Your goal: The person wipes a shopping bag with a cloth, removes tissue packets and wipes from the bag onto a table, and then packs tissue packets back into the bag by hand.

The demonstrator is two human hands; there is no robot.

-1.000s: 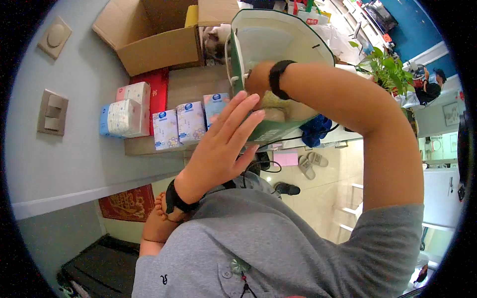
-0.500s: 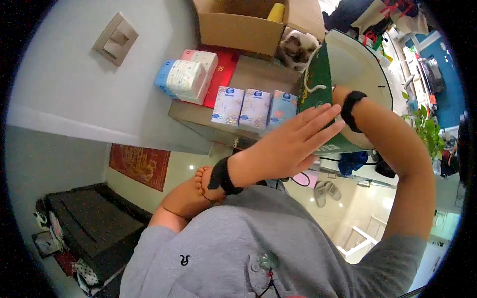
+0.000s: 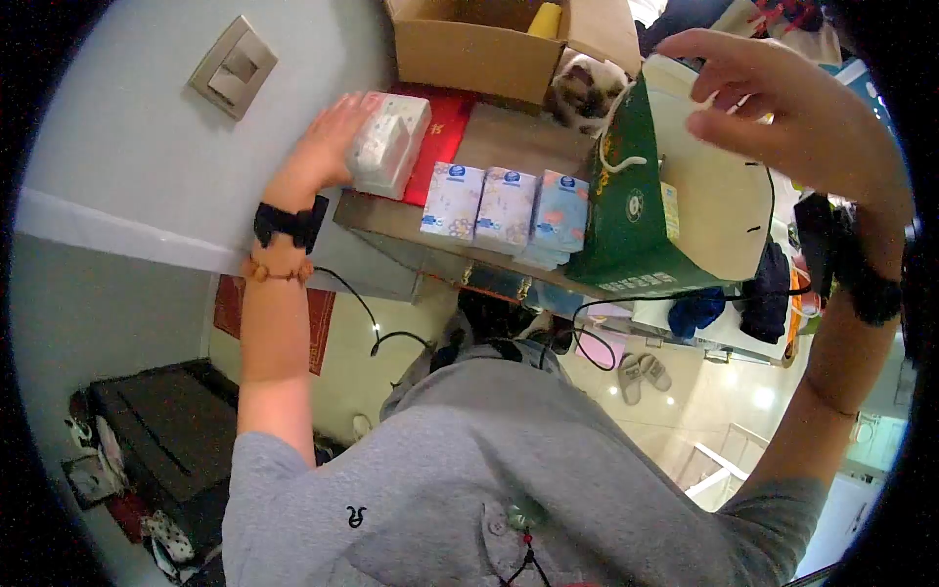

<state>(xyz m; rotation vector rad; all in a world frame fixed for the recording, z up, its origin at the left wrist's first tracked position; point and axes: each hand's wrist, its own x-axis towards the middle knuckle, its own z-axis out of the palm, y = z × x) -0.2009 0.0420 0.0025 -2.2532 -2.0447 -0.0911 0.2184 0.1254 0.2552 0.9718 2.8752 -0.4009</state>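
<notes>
At the left end of the table, my left hand (image 3: 333,142) is wrapped over the end of a white tissue pack (image 3: 381,152), covering its blue end. This pack lies against another pack; where they meet is partly hidden. My right hand (image 3: 768,108) is raised over the opening of a green gift bag (image 3: 626,210), its fingers curved and apart with nothing in them. Left of the bag stand a floral tissue pack (image 3: 452,202), a second floral pack (image 3: 505,208) and a blue pack (image 3: 560,213) in a row. Something yellowish (image 3: 670,210) shows inside the bag.
A cardboard box (image 3: 474,67) holding a yellow object (image 3: 545,21) sits at the back. Beside it a cat (image 3: 587,90) crouches behind the bag. A red sheet (image 3: 448,127) lies under the packs. A black cable (image 3: 377,333) hangs before the table; slippers (image 3: 641,380) are on the floor.
My left hand has moved from the bag's side over to the tissue pack at the far left. My right hand has come out of the bag and risen up to the right, empty.
</notes>
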